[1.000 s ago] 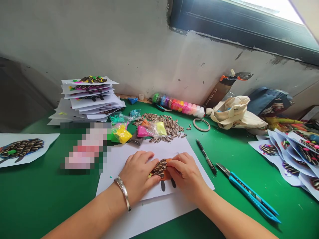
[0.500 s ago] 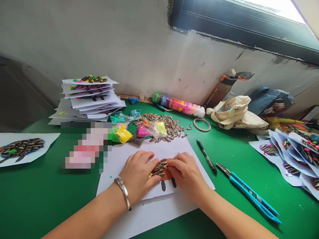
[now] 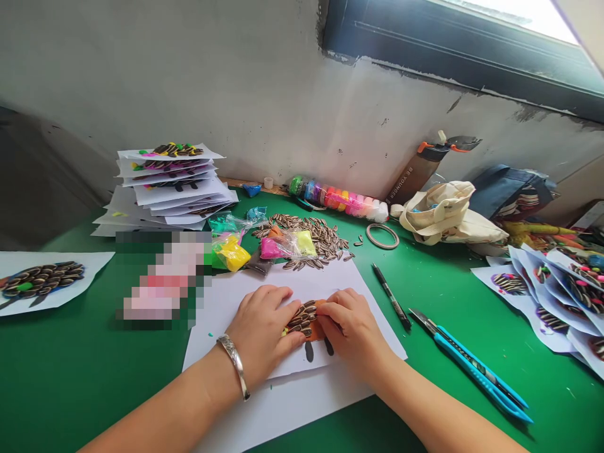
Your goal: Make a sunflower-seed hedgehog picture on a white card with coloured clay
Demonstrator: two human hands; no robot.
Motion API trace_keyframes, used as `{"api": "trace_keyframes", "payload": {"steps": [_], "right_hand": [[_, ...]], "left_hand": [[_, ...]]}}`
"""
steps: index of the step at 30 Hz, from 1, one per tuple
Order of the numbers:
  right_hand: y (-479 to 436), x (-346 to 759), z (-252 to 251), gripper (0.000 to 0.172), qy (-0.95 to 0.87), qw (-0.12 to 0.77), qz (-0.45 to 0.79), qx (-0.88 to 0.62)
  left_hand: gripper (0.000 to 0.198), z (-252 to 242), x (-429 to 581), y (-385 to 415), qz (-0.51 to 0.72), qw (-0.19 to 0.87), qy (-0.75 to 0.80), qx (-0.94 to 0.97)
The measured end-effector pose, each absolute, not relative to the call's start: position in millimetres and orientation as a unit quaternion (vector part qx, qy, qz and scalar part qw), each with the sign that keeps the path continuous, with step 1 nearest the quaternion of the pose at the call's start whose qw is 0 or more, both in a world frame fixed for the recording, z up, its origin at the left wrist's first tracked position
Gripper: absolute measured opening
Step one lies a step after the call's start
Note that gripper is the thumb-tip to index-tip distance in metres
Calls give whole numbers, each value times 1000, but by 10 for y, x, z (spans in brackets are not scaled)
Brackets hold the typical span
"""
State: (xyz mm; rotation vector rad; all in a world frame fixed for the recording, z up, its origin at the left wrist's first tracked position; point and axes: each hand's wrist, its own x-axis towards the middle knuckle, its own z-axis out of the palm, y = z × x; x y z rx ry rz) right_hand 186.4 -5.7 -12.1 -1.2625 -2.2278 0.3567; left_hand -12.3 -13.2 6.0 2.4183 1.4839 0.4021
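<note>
Clay (image 3: 313, 334), orange and flattened, is set on a sheet (image 3: 289, 366) at the lower centre of the frame, its left part covered by seeds (image 3: 303, 318). It is framed on the left by the left hand (image 3: 262, 324), whose fingers are loosely spread, with nothing seen clasped. At the clay's right edge the fingertips of the right hand (image 3: 352, 327) are brought together; whether a seed is pinched there cannot be told. If too much force is applied there, the clay could be dented, or neighbouring seeds tipped out of line. The dark ovals (image 3: 309, 352) below could be smudged by the right hand's lower fingers. If the left hand is lifted carelessly, seeds could be dragged loose, and the sheet, laid over a second sheet (image 3: 283, 406), could be slid askew
</note>
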Motion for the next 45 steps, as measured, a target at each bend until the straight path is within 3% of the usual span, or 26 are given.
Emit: {"api": "trace_keyframes", "payload": {"steps": [11, 21, 28, 38, 41, 45], "right_hand": [[117, 2074, -74, 14, -795, 312, 105, -509], [315, 2217, -177, 18, -765, 287, 114, -565], [712, 2301, -121, 27, -791, 165, -73, -585], [678, 2249, -194, 23, -805, 115, -120, -569], [665, 2286, -240, 33, -806, 134, -124, -563], [679, 2296, -310, 37, -800, 243, -58, -545]], "left_hand": [[37, 82, -124, -129, 131, 140, 514, 836], [36, 102, -131, -112, 134, 148, 514, 834], [35, 113, -146, -119, 143, 165, 515, 829], [33, 134, -139, -128, 146, 174, 515, 827], [33, 139, -137, -131, 144, 174, 513, 828], [34, 136, -134, -131, 143, 175, 513, 828]]}}
